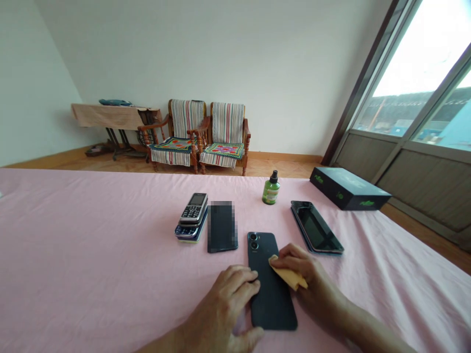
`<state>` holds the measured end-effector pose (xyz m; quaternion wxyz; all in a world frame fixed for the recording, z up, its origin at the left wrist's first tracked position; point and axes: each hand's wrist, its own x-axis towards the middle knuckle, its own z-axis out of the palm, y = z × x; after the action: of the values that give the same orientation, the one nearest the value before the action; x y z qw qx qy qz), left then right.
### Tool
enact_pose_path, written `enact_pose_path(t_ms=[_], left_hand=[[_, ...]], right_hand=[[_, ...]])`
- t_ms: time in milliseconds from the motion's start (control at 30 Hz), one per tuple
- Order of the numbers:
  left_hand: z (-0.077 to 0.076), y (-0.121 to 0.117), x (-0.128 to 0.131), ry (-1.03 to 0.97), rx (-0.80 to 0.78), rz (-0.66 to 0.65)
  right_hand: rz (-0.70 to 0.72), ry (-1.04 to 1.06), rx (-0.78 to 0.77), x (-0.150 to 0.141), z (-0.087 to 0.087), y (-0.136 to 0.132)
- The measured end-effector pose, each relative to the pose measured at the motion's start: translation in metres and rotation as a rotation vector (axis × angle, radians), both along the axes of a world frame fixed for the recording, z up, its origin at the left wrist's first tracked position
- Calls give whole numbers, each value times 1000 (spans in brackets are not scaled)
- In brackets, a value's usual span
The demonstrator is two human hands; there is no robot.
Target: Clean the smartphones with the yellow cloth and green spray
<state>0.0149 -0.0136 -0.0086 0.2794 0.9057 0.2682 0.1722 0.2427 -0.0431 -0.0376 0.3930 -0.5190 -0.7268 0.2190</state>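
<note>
A dark smartphone point(270, 294) lies back side up on the pink cloth, its two camera lenses at the far left corner. My left hand point(230, 304) rests its fingertips on the phone's left edge, with the thumb spread apart near the lower corner. On the opposite side, my right hand point(300, 272) pinches a folded yellow cloth point(290, 277) against the phone's back, near its right edge. Another dark flat device point(222, 228), partly pixelated, lies just beyond my left hand.
Left of the pixelated device is a stack of phones topped by a keypad phone point(195, 206). A green spray bottle point(271, 190) stands farther back. More stacked phones point(318, 228) and a black box point(348, 189) are at right. Two wooden chairs point(226, 132) stand by the wall.
</note>
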Motion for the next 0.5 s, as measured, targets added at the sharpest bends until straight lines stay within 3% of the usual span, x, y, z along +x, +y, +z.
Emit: enact_pose_path(t_ms=[133, 233, 333, 500], left_hand=[[2, 0, 1, 2, -18, -1], [2, -2, 1, 4, -17, 23], [2, -2, 1, 18, 1, 17], [2, -1, 0, 31, -2, 20]], right_hand=[[74, -15, -66, -6, 2, -37], [142, -20, -91, -6, 9, -45], [54, -32, -92, -3, 16, -23], [-134, -105, 93, 2, 10, 54]])
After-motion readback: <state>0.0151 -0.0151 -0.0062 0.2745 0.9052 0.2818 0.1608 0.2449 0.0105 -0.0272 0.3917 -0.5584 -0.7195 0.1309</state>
